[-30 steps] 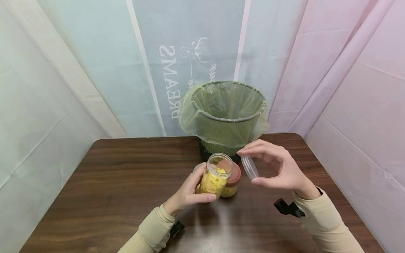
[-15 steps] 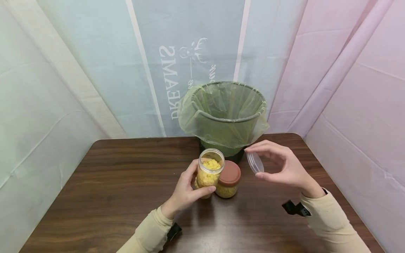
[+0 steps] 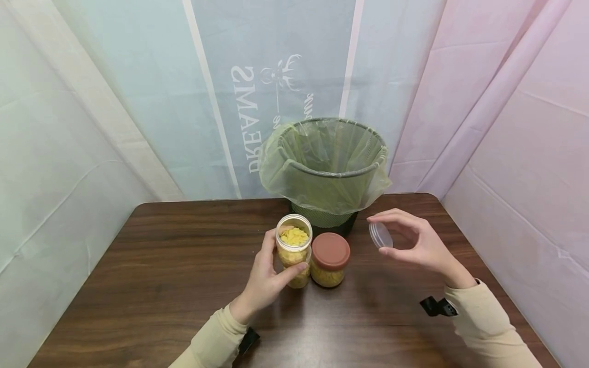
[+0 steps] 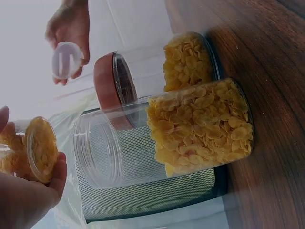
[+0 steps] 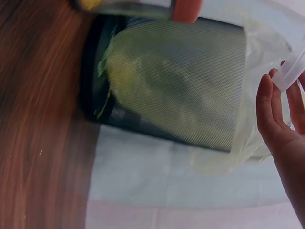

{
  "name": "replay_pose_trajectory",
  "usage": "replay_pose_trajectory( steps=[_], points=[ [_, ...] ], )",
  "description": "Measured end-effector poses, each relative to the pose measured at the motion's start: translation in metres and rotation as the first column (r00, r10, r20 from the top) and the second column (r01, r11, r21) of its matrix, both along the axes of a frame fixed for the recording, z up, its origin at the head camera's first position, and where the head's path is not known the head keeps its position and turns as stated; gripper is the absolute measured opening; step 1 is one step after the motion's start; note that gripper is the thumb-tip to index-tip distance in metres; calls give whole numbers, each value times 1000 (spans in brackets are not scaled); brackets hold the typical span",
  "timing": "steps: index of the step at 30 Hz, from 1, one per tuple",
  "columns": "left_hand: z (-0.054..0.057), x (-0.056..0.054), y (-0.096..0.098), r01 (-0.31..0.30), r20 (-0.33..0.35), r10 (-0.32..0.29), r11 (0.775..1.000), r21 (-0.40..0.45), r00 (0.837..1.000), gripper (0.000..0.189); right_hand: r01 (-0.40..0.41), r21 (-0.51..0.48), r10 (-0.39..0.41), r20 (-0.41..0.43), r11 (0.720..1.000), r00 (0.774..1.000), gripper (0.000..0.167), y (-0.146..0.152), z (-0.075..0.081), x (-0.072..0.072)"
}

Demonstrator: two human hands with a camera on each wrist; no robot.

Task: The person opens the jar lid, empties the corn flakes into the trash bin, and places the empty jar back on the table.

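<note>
My left hand (image 3: 262, 281) grips a small clear jar (image 3: 293, 254) of yellow corn flakes, its mouth uncovered and tipped slightly toward me. Fingers and thumb wrap its sides. Below it on the table stands a taller clear jar (image 4: 200, 129), part-filled with corn flakes and mostly hidden by the held jar in the head view. Beside that is a jar with a reddish-brown lid (image 3: 331, 251), also holding flakes. Off to the right, my right hand (image 3: 421, 244) pinches a round translucent lid (image 3: 381, 235) by its edge between thumb and fingertips, above the table.
Behind the jars stands a dark mesh waste bin (image 3: 322, 217) lined with a pale green bag (image 3: 331, 191) folded over its rim. The dark wooden table (image 3: 193, 255) ends at pale fabric walls (image 3: 138, 76) at the back and sides.
My left hand has carried the small jar leftward, turning it more upright and uncovering the red-lidded jar. My right hand has drawn the translucent lid away to the right.
</note>
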State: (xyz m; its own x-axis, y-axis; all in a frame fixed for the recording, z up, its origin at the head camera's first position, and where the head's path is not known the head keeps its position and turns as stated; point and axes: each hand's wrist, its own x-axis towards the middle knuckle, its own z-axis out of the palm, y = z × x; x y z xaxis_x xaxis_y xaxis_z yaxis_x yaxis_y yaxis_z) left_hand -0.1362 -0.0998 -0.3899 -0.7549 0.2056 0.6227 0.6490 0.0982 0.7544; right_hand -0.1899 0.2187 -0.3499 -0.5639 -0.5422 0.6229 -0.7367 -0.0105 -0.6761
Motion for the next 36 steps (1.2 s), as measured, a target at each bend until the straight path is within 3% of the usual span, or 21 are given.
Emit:
replay_pose_trajectory(
  steps=[7,16,22,27,32,36],
  points=[
    [-3,2,-4,19,39,-20,1000,23,999,61,119,90,-123,35,989,992,54,7,-2,-2],
    [-4,4,-13,-13,90,10,1000,29,996,62,221,156,-236,92,963,967,56,30,-35,-23],
    [-7,6,-20,-38,99,35,999,26,994,61,282,215,-310,106,935,945,54,43,-49,-35],
    [-8,7,-25,-61,101,58,998,26,993,61,304,248,-349,163,920,923,54,54,-62,-47],
    [-10,7,-31,-79,106,76,996,26,991,58,336,266,-377,119,904,919,53,61,-70,-58],
    [-11,7,-34,-81,115,76,996,40,990,58,371,290,-413,97,882,906,51,59,-62,-59]
  ],
)
